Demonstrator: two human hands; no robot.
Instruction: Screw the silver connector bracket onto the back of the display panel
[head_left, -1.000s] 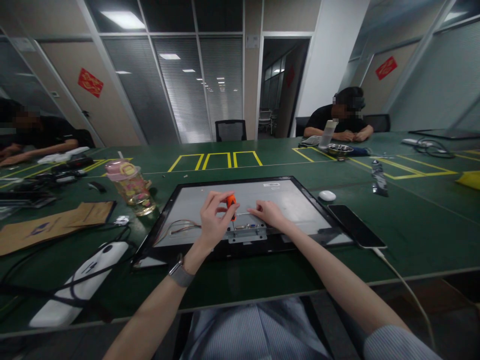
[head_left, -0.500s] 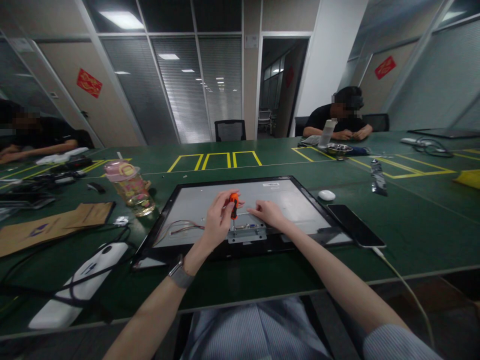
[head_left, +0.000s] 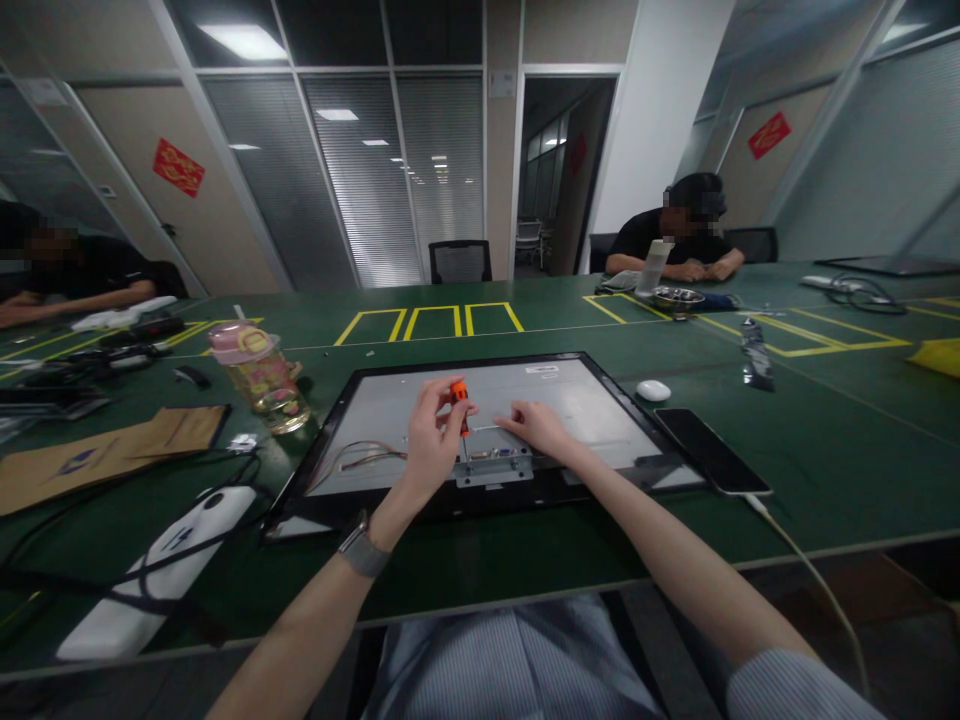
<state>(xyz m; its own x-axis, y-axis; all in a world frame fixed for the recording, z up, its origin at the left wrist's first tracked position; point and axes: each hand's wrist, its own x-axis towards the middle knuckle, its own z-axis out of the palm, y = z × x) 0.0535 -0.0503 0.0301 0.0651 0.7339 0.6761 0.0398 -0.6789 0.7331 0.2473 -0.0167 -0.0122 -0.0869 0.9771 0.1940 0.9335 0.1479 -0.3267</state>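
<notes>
My left hand (head_left: 435, 430) is closed around the orange and black handle of a screwdriver (head_left: 460, 396). Its thin shaft points down at the left end of a metal bracket (head_left: 495, 468) that carries several connector ports. The bracket sits near the front edge of a flat display panel (head_left: 592, 405), which lies back side up with a grey metal back and a black frame. My right hand (head_left: 536, 425) rests on the panel just behind the bracket, its fingers curled; what they hold, if anything, is hidden. Thin coloured wires (head_left: 371, 452) run across the panel's left side.
Left of the panel stand a pink-lidded drink bottle (head_left: 262, 375), a brown paper bag (head_left: 112, 455) and a white power bank (head_left: 161, 570) under black cables. To the right lie a white earbud case (head_left: 653, 390) and a phone (head_left: 709, 450) on a cable. Two people sit across the table.
The screwdriver's handle has tipped slightly to the left, and the fingers of my left hand have shifted around it. My right hand stays in place.
</notes>
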